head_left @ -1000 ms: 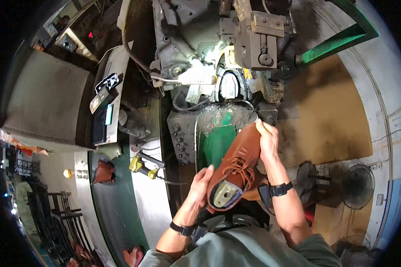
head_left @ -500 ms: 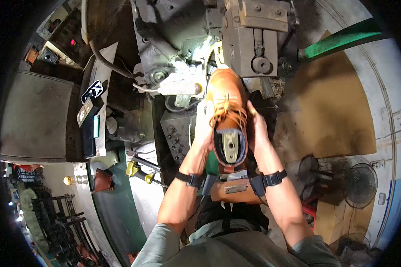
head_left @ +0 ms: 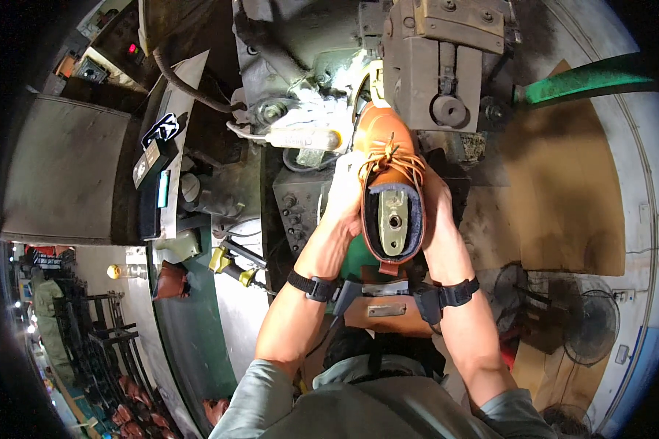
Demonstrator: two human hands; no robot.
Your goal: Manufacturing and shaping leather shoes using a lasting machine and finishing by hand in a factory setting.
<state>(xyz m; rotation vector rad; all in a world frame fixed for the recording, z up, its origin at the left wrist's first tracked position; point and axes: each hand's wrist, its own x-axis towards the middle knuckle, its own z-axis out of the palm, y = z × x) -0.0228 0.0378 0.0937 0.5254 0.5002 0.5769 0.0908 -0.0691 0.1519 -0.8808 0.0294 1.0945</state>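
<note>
A tan-orange leather lace-up boot [head_left: 385,143] is held between both my hands, toe pointing away from me toward the machine. An olive-green shoe last [head_left: 393,223] with a round hole fills its dark-lined opening. My left hand [head_left: 346,192] wraps the boot's left side, and my right hand [head_left: 438,205] grips its right side; the fingers underneath are hidden. The boot's toe is close to a brightly lit yellow curved part [head_left: 378,84] of the machine [head_left: 432,80]; whether they touch I cannot tell. The sole is out of sight.
Left of the boot sits a lit work lamp [head_left: 304,138] with a cable. A control panel with knobs [head_left: 291,208] lies below it. Farther left are a narrow shelf [head_left: 177,154] and a yellow-black tool [head_left: 231,267]. A green bar [head_left: 589,79] and a fan [head_left: 592,327] stand right.
The boot has moved slightly farther from me, closer in under the machine, still in both hands. My right thumb has slipped lower along the boot's side. The whole view has shifted a little.
</note>
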